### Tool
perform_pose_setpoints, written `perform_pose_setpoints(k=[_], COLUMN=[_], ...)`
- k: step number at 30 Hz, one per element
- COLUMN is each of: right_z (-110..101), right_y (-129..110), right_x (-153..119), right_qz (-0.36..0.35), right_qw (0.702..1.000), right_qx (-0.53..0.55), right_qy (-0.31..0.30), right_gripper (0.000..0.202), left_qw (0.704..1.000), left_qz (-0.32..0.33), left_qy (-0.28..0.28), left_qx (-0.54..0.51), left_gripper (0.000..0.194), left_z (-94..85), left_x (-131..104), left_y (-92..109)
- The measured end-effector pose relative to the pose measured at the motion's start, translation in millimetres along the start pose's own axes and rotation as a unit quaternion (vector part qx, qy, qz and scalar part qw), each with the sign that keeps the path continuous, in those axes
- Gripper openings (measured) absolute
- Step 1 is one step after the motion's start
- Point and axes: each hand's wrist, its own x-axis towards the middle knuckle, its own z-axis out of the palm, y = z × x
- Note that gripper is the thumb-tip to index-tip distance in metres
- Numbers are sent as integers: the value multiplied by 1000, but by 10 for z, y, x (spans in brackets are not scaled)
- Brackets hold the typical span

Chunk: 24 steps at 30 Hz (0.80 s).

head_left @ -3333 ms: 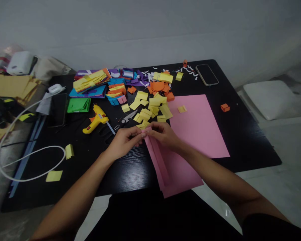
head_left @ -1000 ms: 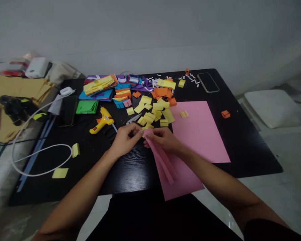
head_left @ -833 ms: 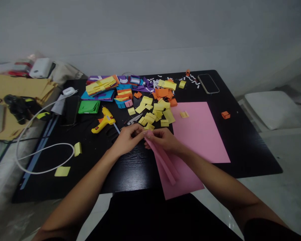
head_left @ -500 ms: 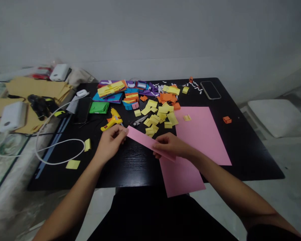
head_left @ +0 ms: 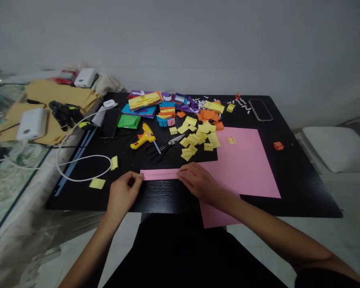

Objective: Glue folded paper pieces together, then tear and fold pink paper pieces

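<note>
Pink strip (head_left: 160,174) turned parallel to desk's (head_left: 166,198) front edge, laid flat near it | left end pinched by left hand (head_left: 124,192); right end covered by right hand (head_left: 199,182), grip not discernible | flat working judged under way

The left grip (head_left: 123,191) and right grip (head_left: 199,182) hold a creased pink strip (head_left: 160,174) over the black table (head_left: 165,198).

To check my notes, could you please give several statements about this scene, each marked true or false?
1. The left hand and right hand both touch the pink strip. True.
2. The glue gun lies on the black table. True.
3. A small yellow piece lies on the pink sheet. True.
4. The glue gun touches the left hand. False: they are apart.
5. The pink sheet lies wholly on the black table. False: part extends past the near edge.
</note>
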Motion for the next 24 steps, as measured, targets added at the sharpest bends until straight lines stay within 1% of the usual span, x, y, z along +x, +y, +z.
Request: perform_pose_setpoints(k=[2, 4, 5, 7, 8, 10, 11, 12, 14, 16, 21, 24], right_z=[82, 136, 154, 174, 179, 181, 180, 177, 168, 154, 91, 53], right_y=[-32, -24, -14, 6, 13, 20, 20, 20, 18, 13, -23, -46], right_x=[-26, -46, -54, -63, -65, -63, -61, -57, -48, -35, 8, 21], right_qz=[-31, -35, -33, -32, -33, -35, -37, -39, -43, -48, -64, -70], right_qw=[999, 998, 998, 998, 998, 998, 998, 997, 996, 994, 986, 982], right_qx=[-10, -21, -25, -28, -29, -32, -34, -36, -44, -56, -98, -119], right_qy=[-25, -39, -41, -41, -41, -45, -49, -55, -70, -86, -121, -132], right_gripper=[23, 25, 26, 27, 27, 27, 27, 27, 25, 25, 27, 27], left_qw=[999, 993, 988, 975, 967, 948, 937, 930, 924, 922, 915, 913], left_qz=[17, 40, 60, 137, 193, 302, 340, 363, 379, 382, 395, 394], left_qy=[-1, 22, 44, 75, 68, 23, 0, -16, -30, -34, -32, -40], left_qx=[51, 111, 136, 158, 148, 102, 77, 58, 42, 48, 76, 91], left_gripper=[34, 29, 25, 19, 17, 19, 22, 24, 26, 26, 25, 23], left_z=[9, 40, 68, 148, 196, 296, 342, 381, 431, 445, 414, 403], left_x=[-15, -22, -25, -28, -28, -27, -25, -24, -23, -27, -37, -33], left_y=[6, 41, 68, 130, 157, 192, 197, 194, 176, 163, 216, 267])
